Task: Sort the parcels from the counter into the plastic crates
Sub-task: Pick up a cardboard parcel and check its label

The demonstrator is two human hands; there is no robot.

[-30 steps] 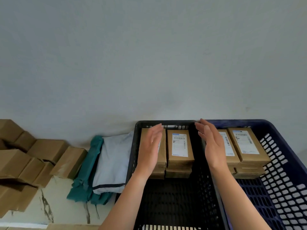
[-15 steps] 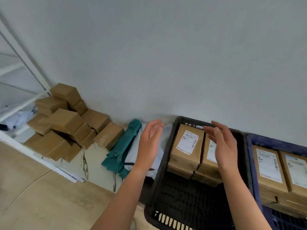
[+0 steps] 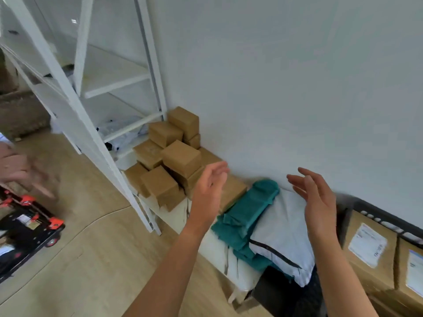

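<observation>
White shipping labels (image 3: 367, 247) are seen on the labelled boxes (image 3: 375, 266) lying side by side in the black crate (image 3: 366, 208) at the lower right. The print on them is too blurred to be read.

A pile of plain brown boxes (image 3: 174, 156) is stacked on the white counter (image 3: 219, 252) against the wall (image 3: 297, 88), just beside a white shelf frame (image 3: 91, 124). Between the pile and the crate, a teal bag (image 3: 249, 216) is partly covered by a grey bag (image 3: 281, 236) with a dark stripe.

The left hand (image 3: 209, 188) is held up in front of the nearest boxes of the pile, and the right hand (image 3: 318, 202) in front of the grey bag. The fingers of both are loosely spread and nothing is grasped.

At the far left, a blurred hand (image 3: 16, 168) of another person is seen. A black trolley (image 3: 29, 225) with red parts stands on the wooden floor (image 3: 91, 271).
</observation>
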